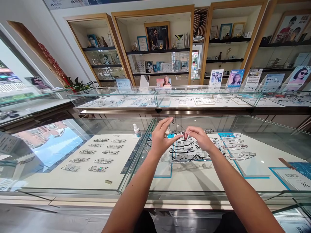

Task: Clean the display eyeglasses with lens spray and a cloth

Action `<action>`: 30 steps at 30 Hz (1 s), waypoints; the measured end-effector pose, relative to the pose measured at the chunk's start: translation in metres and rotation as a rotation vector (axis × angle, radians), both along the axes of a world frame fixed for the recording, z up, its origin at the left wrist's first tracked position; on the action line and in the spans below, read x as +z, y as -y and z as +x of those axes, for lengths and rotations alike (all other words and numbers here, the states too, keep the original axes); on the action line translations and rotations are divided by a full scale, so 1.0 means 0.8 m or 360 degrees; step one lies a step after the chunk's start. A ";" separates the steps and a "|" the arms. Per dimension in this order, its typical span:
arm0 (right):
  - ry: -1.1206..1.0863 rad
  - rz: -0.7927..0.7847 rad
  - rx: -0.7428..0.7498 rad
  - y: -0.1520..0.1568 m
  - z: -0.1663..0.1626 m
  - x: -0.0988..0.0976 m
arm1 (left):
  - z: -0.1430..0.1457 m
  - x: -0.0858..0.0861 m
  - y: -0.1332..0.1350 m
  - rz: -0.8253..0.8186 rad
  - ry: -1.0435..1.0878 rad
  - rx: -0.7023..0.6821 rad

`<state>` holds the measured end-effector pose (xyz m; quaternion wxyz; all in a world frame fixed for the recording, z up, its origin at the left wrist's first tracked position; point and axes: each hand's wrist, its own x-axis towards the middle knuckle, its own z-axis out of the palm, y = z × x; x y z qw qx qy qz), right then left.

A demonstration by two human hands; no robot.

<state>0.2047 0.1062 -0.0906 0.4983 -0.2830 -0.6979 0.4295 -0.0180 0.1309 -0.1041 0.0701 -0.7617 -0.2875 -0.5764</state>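
**Grip state.** Left fingers (170, 123) are curled, thumb and forefinger closed on one end of a thin wire spectacle frame (181, 128). Right fingers (188, 132) are pinched shut on the other end. Neither grip shows any gap. Which part of the frame each pinch covers cannot be resolved.

**Hands.** The left hand (161, 139) and right hand (200, 139) face each other, close together, with both forearms extended.

**Location of the frame.** It is held in the air above the top pane of the glass display case (97, 191), near the case's middle seam. It is clear of the glass.

**Surroundings.** A small spray bottle (137, 130) stands on the case top, just left of the left hand. Rows of spectacles (102, 155) lie inside the case, below the pane.

**Hazards (judgement).**
- Wire this thin probably bends easily, and uneven pull from two opposed pinches could twist it.
- A slipped pinch would drop the frame onto the pane, risking scratches.
- A sideways sweep of the left hand could topple the bottle.
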 end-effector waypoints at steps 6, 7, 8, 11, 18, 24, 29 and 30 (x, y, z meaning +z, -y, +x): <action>-0.0027 -0.0014 0.0009 0.003 0.000 0.001 | 0.001 0.002 0.001 0.0123 -0.0021 0.0012; -0.0023 -0.0007 0.0006 0.003 0.001 0.001 | 0.001 0.003 0.002 0.0162 -0.0021 0.0005; -0.0017 0.0003 0.0002 0.004 0.001 0.001 | 0.001 0.003 0.002 0.0194 -0.0021 -0.0005; 0.0011 0.0042 -0.0011 0.004 0.002 0.001 | 0.002 0.004 0.003 0.0250 -0.0014 -0.0011; -0.0011 0.0388 -0.0417 0.012 -0.001 0.001 | 0.007 0.001 0.006 0.0326 0.0141 0.0139; 0.0202 0.0941 -0.1131 0.018 -0.016 -0.011 | 0.009 0.003 0.012 0.0135 0.0461 0.0309; 0.0195 0.1064 -0.1362 0.019 -0.030 -0.020 | 0.014 0.005 0.015 0.0081 0.0605 0.0362; 0.0184 0.1046 -0.1396 0.019 -0.032 -0.022 | 0.015 0.005 0.016 0.0079 0.0625 0.0367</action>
